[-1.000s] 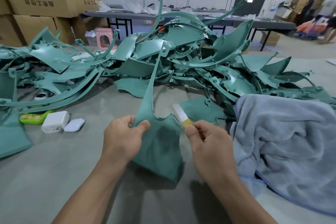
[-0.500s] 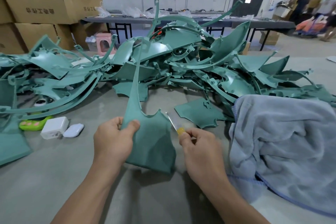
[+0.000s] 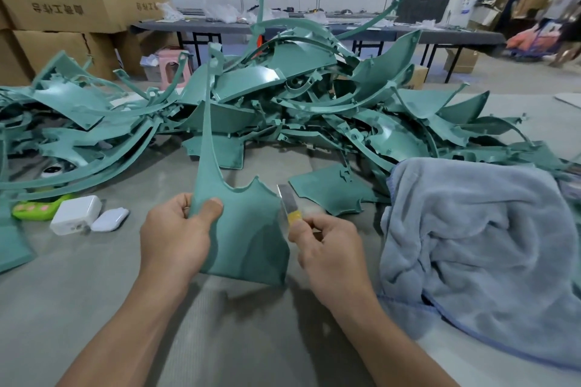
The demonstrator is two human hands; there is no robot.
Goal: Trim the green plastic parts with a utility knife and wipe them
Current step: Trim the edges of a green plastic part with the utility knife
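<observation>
Part (image 3: 248, 239): held upright at near centre, left hand (image 3: 176, 236) gripping its left edge, thumb on the front.
Knife (image 3: 290, 207): pinched in right hand (image 3: 330, 248), blade just beside the part's right edge.
Towel (image 3: 481, 248): near right.
Pile (image 3: 283, 110) of parts: far.

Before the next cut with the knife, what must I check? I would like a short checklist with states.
1. Left hand grips the green part: ok, thumb on its face.
2. Right hand holds the utility knife, blade extended: ok.
3. Blade touches the part's right edge: cannot tell, it is close.
4. Left hand away from the blade: ok, at the opposite edge.
5. Towel ready for wiping: ok, lying right of the hands.
</observation>
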